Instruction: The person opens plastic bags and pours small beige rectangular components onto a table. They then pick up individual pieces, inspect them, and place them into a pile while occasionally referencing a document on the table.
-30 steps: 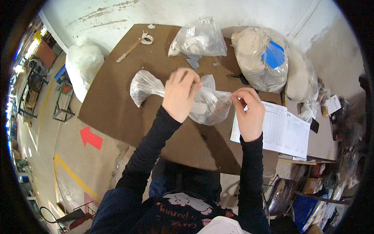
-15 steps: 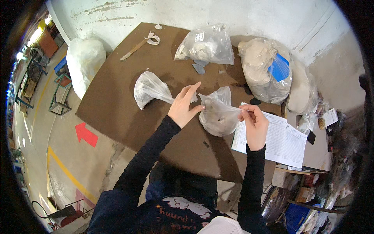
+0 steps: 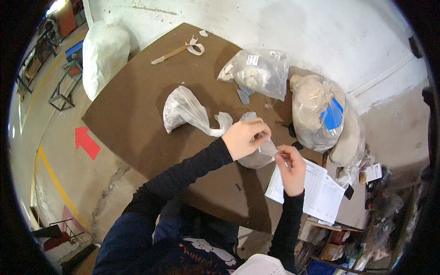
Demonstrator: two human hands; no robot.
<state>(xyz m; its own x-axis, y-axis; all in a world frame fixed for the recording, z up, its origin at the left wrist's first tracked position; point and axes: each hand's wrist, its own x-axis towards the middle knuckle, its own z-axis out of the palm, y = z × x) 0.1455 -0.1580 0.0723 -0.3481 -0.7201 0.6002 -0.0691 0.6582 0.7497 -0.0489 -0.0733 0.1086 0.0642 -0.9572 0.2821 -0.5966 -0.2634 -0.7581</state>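
Observation:
A clear plastic bag [image 3: 257, 159] with contents too blurred to name sits on the brown table in front of me. My right hand [image 3: 292, 170] pinches the right side of its mouth between thumb and fingers. Across the top of the bag reaches my left hand [image 3: 245, 138], its fingers bent and closed on the upper film; the hand hides part of the bag. Just left of it lies a second plastic bag [image 3: 183, 110], its lower end filled with pale pieces and its loose neck trailing toward my left wrist.
Printed sheets [image 3: 316, 190] lie by my right hand. Farther back are a labelled clear bag [image 3: 256, 73], grey flat pieces [image 3: 243, 95], and a big bag of beige round items [image 3: 316, 105]. A tape roll on a stick [image 3: 183, 50] lies far left on the brown table [image 3: 133, 101].
My left hand has moved right, from beside the bag to over its mouth, and its spread fingers have closed. My right hand still pinches the film. The view has shifted and turned slightly.

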